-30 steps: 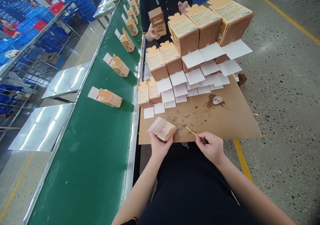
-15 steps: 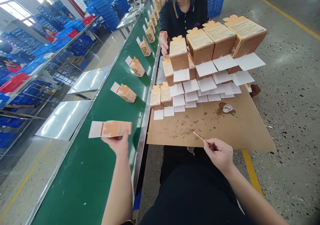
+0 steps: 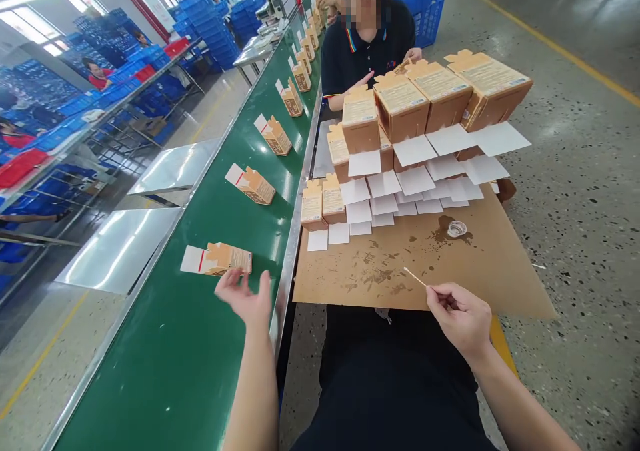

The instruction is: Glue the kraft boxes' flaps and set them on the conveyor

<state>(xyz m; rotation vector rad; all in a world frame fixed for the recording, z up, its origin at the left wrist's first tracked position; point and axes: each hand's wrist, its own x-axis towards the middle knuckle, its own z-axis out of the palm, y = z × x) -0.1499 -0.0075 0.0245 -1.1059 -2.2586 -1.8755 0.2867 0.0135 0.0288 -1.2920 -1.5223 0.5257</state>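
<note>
A small brown carton (image 3: pixel 227 259) with a white flap is laid flat on the green conveyor belt (image 3: pixel 190 344). Just beside it, the left hand (image 3: pixel 245 297) is held empty, fingers spread wide. Stacked cartons (image 3: pixel 400 104) are ranged on the stained cardboard counter (image 3: pixel 450 271). A thin stick (image 3: pixel 415 277) is pinched by the right hand (image 3: pixel 463 317).

One head-worn camera looks forward and down along the green conveyor belt (image 3: pixel 200 317), close above the wearer's lap. Right of the belt sits the cardboard sheet (image 3: pixel 480 271); a seated co-worker (image 3: pixel 367 44) faces back from beyond it.
</note>
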